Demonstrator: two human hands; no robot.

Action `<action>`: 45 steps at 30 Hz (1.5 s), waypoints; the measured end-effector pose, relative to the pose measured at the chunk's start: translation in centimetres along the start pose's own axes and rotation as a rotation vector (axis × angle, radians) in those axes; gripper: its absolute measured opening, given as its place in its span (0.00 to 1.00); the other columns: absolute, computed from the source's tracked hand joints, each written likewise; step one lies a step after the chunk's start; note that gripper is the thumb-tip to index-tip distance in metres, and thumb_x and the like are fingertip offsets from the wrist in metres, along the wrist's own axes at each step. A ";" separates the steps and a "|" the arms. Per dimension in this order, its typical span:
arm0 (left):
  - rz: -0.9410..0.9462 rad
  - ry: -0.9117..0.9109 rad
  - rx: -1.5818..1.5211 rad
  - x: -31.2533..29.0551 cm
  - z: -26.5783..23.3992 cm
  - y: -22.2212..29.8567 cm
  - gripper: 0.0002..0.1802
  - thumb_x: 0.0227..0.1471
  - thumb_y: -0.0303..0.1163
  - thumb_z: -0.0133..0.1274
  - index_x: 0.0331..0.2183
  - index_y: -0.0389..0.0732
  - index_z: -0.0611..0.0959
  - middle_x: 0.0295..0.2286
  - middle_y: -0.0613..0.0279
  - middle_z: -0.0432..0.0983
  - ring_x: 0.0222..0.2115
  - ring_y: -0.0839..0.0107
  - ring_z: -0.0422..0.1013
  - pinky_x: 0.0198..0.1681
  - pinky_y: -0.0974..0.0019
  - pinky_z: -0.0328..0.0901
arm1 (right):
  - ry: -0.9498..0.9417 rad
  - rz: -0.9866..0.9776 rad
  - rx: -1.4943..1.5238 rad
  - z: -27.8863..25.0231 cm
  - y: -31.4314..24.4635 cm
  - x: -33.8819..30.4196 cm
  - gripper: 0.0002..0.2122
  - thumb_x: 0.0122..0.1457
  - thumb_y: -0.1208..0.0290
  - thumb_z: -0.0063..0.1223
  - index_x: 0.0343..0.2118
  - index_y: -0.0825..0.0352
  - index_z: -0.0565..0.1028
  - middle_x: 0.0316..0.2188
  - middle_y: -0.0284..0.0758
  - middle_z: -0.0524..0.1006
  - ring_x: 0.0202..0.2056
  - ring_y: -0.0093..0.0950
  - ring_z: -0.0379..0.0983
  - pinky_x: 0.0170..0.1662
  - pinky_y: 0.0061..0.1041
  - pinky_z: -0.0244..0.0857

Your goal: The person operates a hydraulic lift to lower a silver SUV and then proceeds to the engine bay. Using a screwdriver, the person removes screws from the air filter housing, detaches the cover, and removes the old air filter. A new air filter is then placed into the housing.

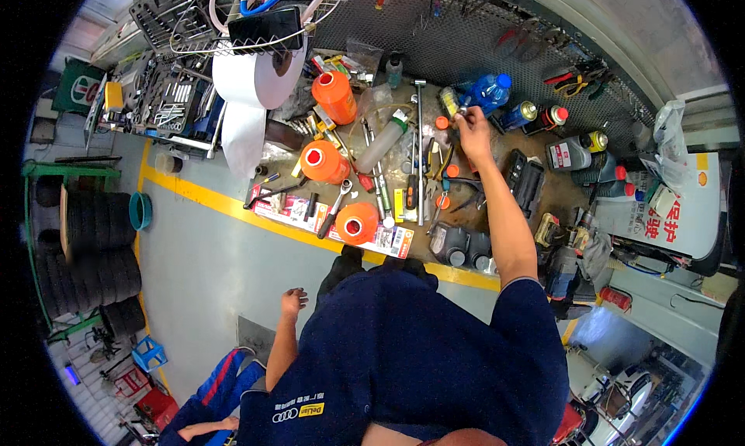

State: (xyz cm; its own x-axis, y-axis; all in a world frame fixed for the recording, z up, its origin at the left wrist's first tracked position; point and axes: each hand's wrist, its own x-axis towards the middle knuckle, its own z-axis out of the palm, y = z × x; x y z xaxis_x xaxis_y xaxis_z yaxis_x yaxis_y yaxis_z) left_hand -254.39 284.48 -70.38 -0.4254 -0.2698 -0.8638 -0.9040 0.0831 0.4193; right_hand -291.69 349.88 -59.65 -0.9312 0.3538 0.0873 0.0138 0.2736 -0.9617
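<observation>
My right hand (pixel 473 132) is stretched out over the workbench, its fingers pinched together. What they hold, if anything, is too small to make out. Right by the fingertips stands a small can with a yellow label (pixel 449 101), and a blue bottle (pixel 489 93) is just behind. An orange cap (pixel 442 123) lies left of the hand. Over the floor hangs my left hand (pixel 293 301), fingers loosely bent and nothing in them. Three orange bottles without caps, the nearest (pixel 357 223) at the bench's front edge, stand to the left. A clear bottle (pixel 383 143) lies tilted among tools.
Pliers (pixel 445 160), a long metal bar (pixel 421 151) and a ratchet (pixel 335 208) crowd the bench. Spray cans (pixel 546 119) and dark oil jugs (pixel 569 154) line its right. A paper roll (pixel 260 81) hangs at the left. Another person (pixel 225 384) is at lower left.
</observation>
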 end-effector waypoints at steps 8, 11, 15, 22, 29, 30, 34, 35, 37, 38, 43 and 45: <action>0.035 -0.074 0.058 1.4 3.9 3.6 0.17 0.61 0.38 0.52 0.45 0.35 0.82 0.37 0.55 0.84 0.32 0.64 0.80 0.34 0.60 0.72 | -0.204 0.185 -0.748 -1.5 5.5 -4.1 0.23 0.52 0.58 0.68 0.45 0.72 0.80 0.36 0.52 0.82 0.42 0.51 0.79 0.48 0.42 0.72; 0.062 -0.069 0.071 0.9 4.6 4.8 0.17 0.61 0.38 0.53 0.45 0.35 0.82 0.37 0.55 0.84 0.32 0.64 0.80 0.34 0.61 0.72 | -0.148 0.245 -0.781 1.3 7.2 -4.3 0.24 0.51 0.59 0.68 0.43 0.75 0.80 0.47 0.52 0.80 0.45 0.53 0.78 0.52 0.43 0.72; 0.111 -0.016 0.041 -0.3 5.9 4.9 0.17 0.62 0.38 0.52 0.45 0.35 0.82 0.36 0.56 0.84 0.33 0.65 0.80 0.34 0.63 0.72 | -0.249 0.431 -0.891 3.2 8.8 -2.6 0.18 0.49 0.64 0.66 0.38 0.73 0.81 0.43 0.53 0.81 0.46 0.49 0.80 0.51 0.41 0.74; -0.008 0.136 -0.041 -5.5 7.2 -4.7 0.16 0.62 0.37 0.50 0.44 0.37 0.84 0.35 0.57 0.84 0.31 0.65 0.81 0.31 0.62 0.73 | -0.280 0.394 -1.043 4.2 6.5 -3.4 0.14 0.52 0.68 0.64 0.40 0.71 0.79 0.45 0.53 0.81 0.49 0.48 0.79 0.52 0.42 0.74; -0.010 0.220 -0.224 -9.1 8.7 -12.4 0.19 0.60 0.38 0.53 0.47 0.33 0.83 0.37 0.53 0.85 0.32 0.64 0.81 0.31 0.62 0.73 | -0.069 -0.019 -0.761 1.3 5.3 -4.3 0.15 0.53 0.65 0.63 0.30 0.78 0.81 0.31 0.57 0.80 0.36 0.54 0.79 0.43 0.47 0.71; 0.042 0.204 -0.242 -7.4 8.5 -10.9 0.20 0.60 0.38 0.53 0.47 0.34 0.83 0.37 0.53 0.85 0.32 0.64 0.81 0.31 0.62 0.73 | 0.102 -0.295 -0.770 -1.1 8.0 -1.2 0.16 0.57 0.64 0.61 0.33 0.78 0.81 0.27 0.54 0.80 0.32 0.52 0.79 0.41 0.46 0.70; 0.158 0.269 -0.325 -8.7 7.1 -15.3 0.21 0.60 0.39 0.54 0.49 0.33 0.82 0.39 0.53 0.85 0.34 0.66 0.81 0.35 0.62 0.74 | -0.014 -0.361 -0.242 -0.6 -1.6 -1.2 0.11 0.64 0.69 0.59 0.34 0.75 0.82 0.27 0.40 0.83 0.29 0.27 0.75 0.37 0.31 0.69; 0.229 0.291 -0.356 -10.2 6.7 -16.0 0.22 0.61 0.39 0.54 0.49 0.32 0.82 0.40 0.53 0.84 0.36 0.65 0.81 0.37 0.62 0.73 | -0.041 -0.373 -0.221 0.1 -7.0 -3.5 0.12 0.64 0.68 0.60 0.33 0.75 0.81 0.28 0.38 0.83 0.29 0.26 0.74 0.37 0.29 0.68; 0.421 0.287 -0.402 -14.5 5.8 -10.5 0.23 0.62 0.38 0.53 0.51 0.32 0.81 0.43 0.52 0.83 0.39 0.65 0.81 0.43 0.62 0.73 | 0.006 -0.450 -0.206 -1.1 -15.3 -6.6 0.15 0.64 0.64 0.60 0.34 0.76 0.82 0.26 0.40 0.83 0.25 0.30 0.75 0.33 0.34 0.68; 0.505 0.282 -0.435 -17.3 4.6 -10.3 0.23 0.63 0.39 0.53 0.53 0.32 0.80 0.44 0.51 0.82 0.41 0.64 0.80 0.47 0.61 0.72 | -0.052 -0.382 -0.081 0.7 -21.1 -11.8 0.15 0.64 0.64 0.61 0.32 0.76 0.81 0.21 0.35 0.79 0.23 0.23 0.70 0.28 0.29 0.64; 0.940 0.210 -0.458 -29.3 1.0 -9.6 0.25 0.65 0.38 0.53 0.59 0.36 0.75 0.51 0.55 0.78 0.50 0.64 0.74 0.59 0.59 0.67 | -0.386 -0.438 0.076 8.7 -28.5 -31.9 0.13 0.66 0.69 0.60 0.24 0.68 0.75 0.11 0.25 0.65 0.11 0.14 0.56 0.15 0.23 0.44; 1.107 0.292 -0.281 -32.1 0.7 -12.3 0.37 0.62 0.43 0.57 0.63 0.33 0.65 0.55 0.47 0.71 0.56 0.55 0.68 0.61 0.55 0.64 | -0.706 -0.284 0.157 13.0 -31.7 -45.4 0.10 0.64 0.70 0.61 0.27 0.68 0.78 0.13 0.24 0.67 0.12 0.15 0.58 0.16 0.21 0.47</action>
State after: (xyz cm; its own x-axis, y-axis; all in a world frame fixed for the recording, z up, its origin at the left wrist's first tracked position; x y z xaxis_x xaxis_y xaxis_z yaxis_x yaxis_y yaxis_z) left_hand -229.59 292.79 -47.99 -0.9138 -0.3959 0.0910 0.0082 0.2060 0.9785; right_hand -254.60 313.51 -36.55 -0.9034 -0.3789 0.2010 -0.2633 0.1199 -0.9572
